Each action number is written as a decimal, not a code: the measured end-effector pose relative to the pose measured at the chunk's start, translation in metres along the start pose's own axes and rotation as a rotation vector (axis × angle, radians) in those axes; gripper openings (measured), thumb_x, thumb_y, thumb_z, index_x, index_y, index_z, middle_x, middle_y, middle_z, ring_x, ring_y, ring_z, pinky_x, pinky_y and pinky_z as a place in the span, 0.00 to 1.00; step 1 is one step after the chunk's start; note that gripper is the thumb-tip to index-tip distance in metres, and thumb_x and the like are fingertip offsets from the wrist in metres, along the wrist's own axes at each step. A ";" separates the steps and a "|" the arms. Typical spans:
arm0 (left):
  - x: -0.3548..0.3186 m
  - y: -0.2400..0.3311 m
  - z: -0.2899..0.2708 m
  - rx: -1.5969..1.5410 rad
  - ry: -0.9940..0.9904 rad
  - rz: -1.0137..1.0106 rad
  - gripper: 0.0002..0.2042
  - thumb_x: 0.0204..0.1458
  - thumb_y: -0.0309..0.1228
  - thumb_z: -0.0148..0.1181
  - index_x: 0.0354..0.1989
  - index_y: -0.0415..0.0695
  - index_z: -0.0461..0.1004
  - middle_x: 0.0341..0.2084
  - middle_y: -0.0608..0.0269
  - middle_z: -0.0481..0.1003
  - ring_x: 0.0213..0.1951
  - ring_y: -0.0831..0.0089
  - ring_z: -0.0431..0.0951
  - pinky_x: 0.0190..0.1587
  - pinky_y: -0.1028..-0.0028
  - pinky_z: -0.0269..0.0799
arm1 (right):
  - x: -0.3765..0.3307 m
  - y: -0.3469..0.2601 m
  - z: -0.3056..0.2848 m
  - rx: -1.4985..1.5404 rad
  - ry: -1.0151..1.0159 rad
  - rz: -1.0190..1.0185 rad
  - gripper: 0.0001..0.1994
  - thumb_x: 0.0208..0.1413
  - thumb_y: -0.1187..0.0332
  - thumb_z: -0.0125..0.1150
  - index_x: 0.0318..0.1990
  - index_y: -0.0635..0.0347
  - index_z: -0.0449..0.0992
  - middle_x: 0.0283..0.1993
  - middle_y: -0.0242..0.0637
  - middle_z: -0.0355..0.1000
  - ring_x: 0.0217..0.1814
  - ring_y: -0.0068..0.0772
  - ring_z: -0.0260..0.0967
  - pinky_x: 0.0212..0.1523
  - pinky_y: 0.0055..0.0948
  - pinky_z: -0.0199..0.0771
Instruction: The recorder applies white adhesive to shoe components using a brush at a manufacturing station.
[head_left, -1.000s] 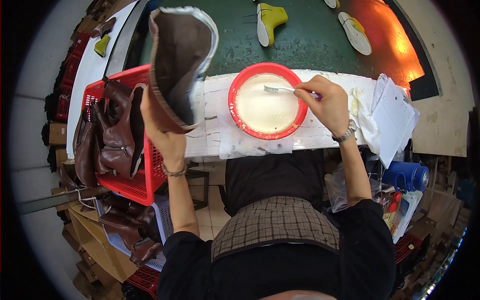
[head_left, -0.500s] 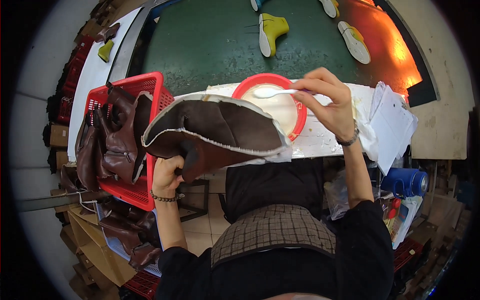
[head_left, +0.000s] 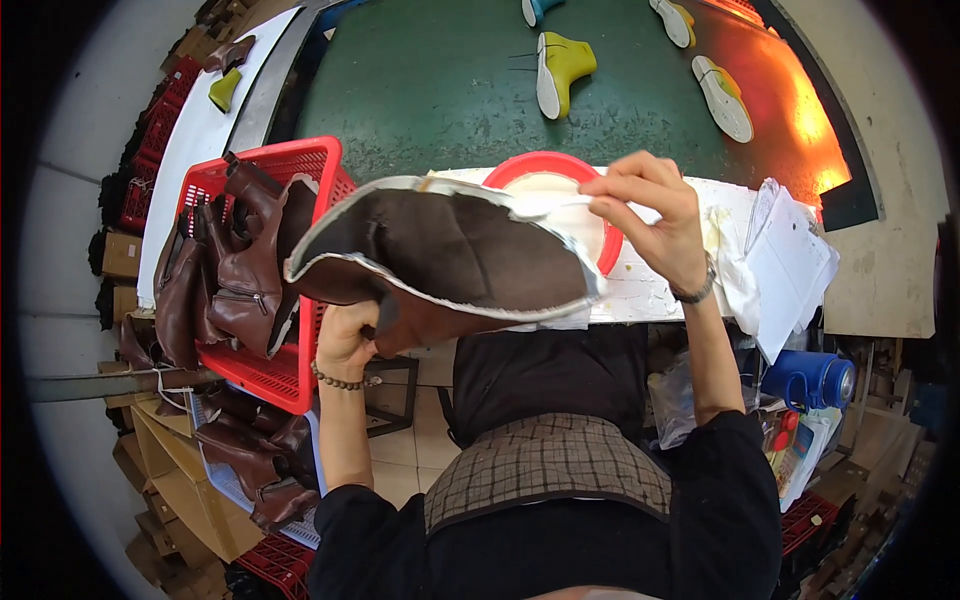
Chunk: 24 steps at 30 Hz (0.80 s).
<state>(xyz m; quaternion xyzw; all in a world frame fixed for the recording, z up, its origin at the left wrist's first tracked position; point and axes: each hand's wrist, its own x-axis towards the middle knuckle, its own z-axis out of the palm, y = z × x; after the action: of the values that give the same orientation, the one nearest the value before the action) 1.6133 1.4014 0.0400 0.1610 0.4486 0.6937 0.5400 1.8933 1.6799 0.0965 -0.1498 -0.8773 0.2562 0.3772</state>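
Observation:
My left hand (head_left: 346, 338) is closed on the underside of a brown leather boot upper (head_left: 440, 245), which it holds up with its pale, ragged rim facing upward. In my right hand (head_left: 655, 215) a slim white brush (head_left: 552, 204) is pinched between thumb and fingers. The brush's head is at the far rim of the upper; motion blurs it. Partly hidden behind the upper and the brush stands a red-rimmed bowl (head_left: 540, 161) of creamy white liquid.
At the left, a red plastic basket (head_left: 308, 330) holds several brown boot uppers (head_left: 240, 300); more lie in a crate below. Beyond the white bench (head_left: 650, 285), yellow-green shoe lasts (head_left: 568, 72) stand on a green surface (head_left: 420, 90). Papers (head_left: 785, 260) and a blue flask (head_left: 810, 378) are at the right.
The brush has come from over the bowl to the upper's far rim. The upper has tilted and shifted slightly right, covering more of the bowl. The whole view has shifted a little.

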 end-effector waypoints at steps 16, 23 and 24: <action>0.000 0.002 0.050 0.115 -0.064 -0.244 0.21 0.37 0.13 0.53 0.45 0.32 0.74 0.24 0.55 0.76 0.15 0.70 0.74 0.12 0.75 0.66 | 0.048 0.003 -0.002 0.069 -0.037 -0.194 0.07 0.50 0.69 0.74 0.38 0.51 0.87 0.32 0.26 0.75 0.37 0.24 0.70 0.47 0.28 0.58; 0.005 0.000 0.071 0.176 -0.237 -0.463 0.26 0.37 0.11 0.51 0.51 0.29 0.73 0.24 0.58 0.76 0.16 0.75 0.72 0.12 0.77 0.62 | 0.075 -0.010 0.005 0.000 -0.147 -0.390 0.06 0.50 0.66 0.74 0.36 0.49 0.87 0.34 0.25 0.74 0.38 0.24 0.70 0.48 0.29 0.58; 0.004 0.001 0.083 0.123 -0.226 -0.488 0.25 0.37 0.11 0.50 0.51 0.29 0.72 0.24 0.56 0.76 0.15 0.72 0.72 0.12 0.77 0.63 | 0.080 -0.012 0.011 0.017 -0.165 -0.447 0.06 0.50 0.65 0.75 0.36 0.49 0.87 0.34 0.25 0.74 0.38 0.24 0.70 0.48 0.29 0.58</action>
<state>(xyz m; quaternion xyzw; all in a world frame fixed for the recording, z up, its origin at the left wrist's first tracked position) 1.6704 1.4423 0.0851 0.1571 0.4524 0.4919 0.7271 1.8305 1.7022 0.1435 0.0730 -0.9144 0.1849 0.3526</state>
